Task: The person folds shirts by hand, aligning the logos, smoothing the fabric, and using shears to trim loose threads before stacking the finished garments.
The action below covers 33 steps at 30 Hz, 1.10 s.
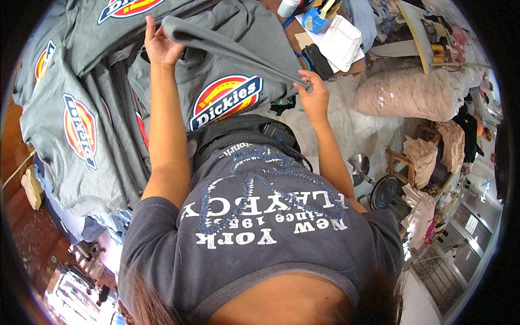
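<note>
A grey T-shirt (233, 58) with a red, yellow and blue printed badge lies spread at my front. My left hand (162, 47) is raised over its far left part, closed on a fold of the cloth, with one finger pointing up. At the right, my right hand (313, 96) pinches the same shirt's edge between thumb and fingers. Between both hands the lifted edge is drawn into a long taut fold. More grey shirts (49, 127) with the same badge are heaped to the left, some overlapping.
Beyond the right hand, a brown surface holds a white foam box (343, 39), a black case (318, 61), a blue container (317, 20) and a white cup (288, 6). A large wrapped bundle (406, 95) lies on the right. A round black stool top (384, 192) stands nearer, beside wooden frames with brown paper.
</note>
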{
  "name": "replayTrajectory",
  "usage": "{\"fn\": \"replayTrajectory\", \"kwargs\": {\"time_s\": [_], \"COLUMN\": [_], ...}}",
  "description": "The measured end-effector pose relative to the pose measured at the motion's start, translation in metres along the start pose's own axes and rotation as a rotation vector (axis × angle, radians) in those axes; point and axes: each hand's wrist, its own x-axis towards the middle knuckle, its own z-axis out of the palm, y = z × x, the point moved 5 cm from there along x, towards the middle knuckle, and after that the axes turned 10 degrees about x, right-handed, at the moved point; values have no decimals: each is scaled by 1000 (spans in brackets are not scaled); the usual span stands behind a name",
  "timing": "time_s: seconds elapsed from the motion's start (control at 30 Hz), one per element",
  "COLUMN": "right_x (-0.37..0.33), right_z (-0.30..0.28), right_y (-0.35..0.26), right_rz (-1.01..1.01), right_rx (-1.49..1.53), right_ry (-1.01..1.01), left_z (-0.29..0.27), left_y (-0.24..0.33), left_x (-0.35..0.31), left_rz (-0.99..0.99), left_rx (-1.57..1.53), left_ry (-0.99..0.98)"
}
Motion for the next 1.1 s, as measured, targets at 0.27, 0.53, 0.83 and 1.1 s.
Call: {"fn": "replayTrajectory", "kwargs": {"time_s": [0.27,0.53,0.83,1.1], "right_x": [-30,-38,-34,14], "right_z": [17,13,13,-10], "right_y": [-3,-14,-34,-50], "right_rz": [-273,-280,-172,289], "right_rx": [-263,-210,-11,778], "right_ry": [-26,-20,-142,10], "left_z": [-27,-35,-18,37], "left_y": [-6,-3,8,30], "left_x": [-30,-36,-24,117], "left_rz": [221,248,222,117], "left_rx": [-70,-80,-61,505], "left_ry": [129,153,78,333]}}
